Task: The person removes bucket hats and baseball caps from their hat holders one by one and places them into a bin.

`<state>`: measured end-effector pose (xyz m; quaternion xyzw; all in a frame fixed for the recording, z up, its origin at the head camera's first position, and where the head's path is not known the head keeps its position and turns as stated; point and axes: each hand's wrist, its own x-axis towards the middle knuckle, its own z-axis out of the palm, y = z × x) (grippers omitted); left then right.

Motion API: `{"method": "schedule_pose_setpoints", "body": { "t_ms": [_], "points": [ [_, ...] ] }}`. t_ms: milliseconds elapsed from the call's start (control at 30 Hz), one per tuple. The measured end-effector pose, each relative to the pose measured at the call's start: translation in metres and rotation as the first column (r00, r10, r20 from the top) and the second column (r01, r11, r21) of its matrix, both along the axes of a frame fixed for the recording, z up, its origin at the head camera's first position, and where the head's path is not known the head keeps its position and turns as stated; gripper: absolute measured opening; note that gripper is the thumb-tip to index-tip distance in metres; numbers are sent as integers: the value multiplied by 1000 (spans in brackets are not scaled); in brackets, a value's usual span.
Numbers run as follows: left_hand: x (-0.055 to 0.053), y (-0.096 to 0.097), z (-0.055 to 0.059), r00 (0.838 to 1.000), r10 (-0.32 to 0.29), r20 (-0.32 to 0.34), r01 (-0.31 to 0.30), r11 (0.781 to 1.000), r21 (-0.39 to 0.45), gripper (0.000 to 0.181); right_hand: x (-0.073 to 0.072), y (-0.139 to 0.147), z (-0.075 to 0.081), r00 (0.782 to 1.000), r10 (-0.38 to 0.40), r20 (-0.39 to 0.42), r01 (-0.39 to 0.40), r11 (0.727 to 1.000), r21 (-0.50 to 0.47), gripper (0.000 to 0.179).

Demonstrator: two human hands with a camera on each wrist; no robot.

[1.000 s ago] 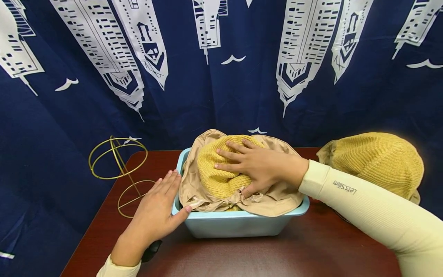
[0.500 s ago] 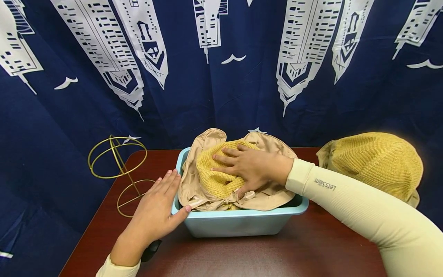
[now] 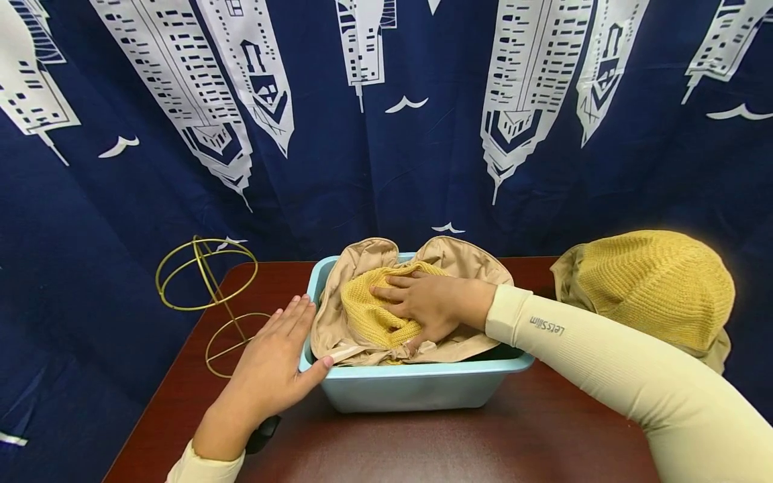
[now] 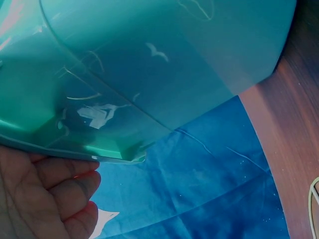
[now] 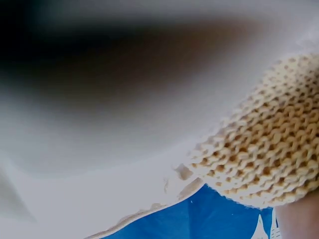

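Observation:
A light blue plastic basin [image 3: 417,392] stands on the table, holding a yellow knit hat [image 3: 365,305] with wide beige fabric flaps [image 3: 474,261] and a tie at its front. My right hand [image 3: 431,305] presses down on the knit crown with its fingers spread; the right wrist view shows the knit [image 5: 264,154] close up and blurred cloth. My left hand [image 3: 272,365] lies with straight fingers along the basin's left rim, thumb at the front corner. From the left wrist, its fingers [image 4: 70,189] show under the rim, beside the basin's outer wall [image 4: 149,59].
To the right sits another yellow knit hat [image 3: 658,288] with a beige brim. A gold wire stand [image 3: 220,302] with round hoops is at the left edge of the dark red table [image 3: 471,446]. A navy curtain [image 3: 362,181] with white building prints hangs behind.
My right hand has pushed the hat lower and slightly left, and the beige flaps have folded inward, uncovering more of the basin's rim. The left hand keeps its place.

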<state>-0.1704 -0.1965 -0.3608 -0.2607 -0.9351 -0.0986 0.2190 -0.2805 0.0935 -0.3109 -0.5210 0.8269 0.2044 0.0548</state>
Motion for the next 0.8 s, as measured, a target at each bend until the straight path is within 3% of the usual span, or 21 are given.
{"method": "schedule_pose_setpoints", "body": {
  "t_ms": [133, 233, 533, 667, 800],
  "points": [
    [0, 0, 0, 1000, -1, 4, 1, 1000, 0, 82, 1, -1, 0, 1000, -12, -12, 12, 1000, 15, 89],
    [0, 0, 0, 1000, -5, -7, 5, 1000, -3, 82, 4, 2, 10, 999, -7, -31, 6, 1000, -14, 90],
    [2, 0, 1, 1000, 6, 13, -6, 1000, -13, 82, 13, 19, 73, 995, 23, -95, -42, 979, -201, 93],
    [2, 0, 1, 1000, 1, -9, -1, 1000, -8, 82, -2, 18, 91, 996, 15, -83, -38, 956, -291, 90],
    [1, 1, -1, 1000, -2, -22, 2, 1000, 0, 82, -29, 7, 85, 999, -34, -17, 27, 946, -324, 88]
  ]
}}
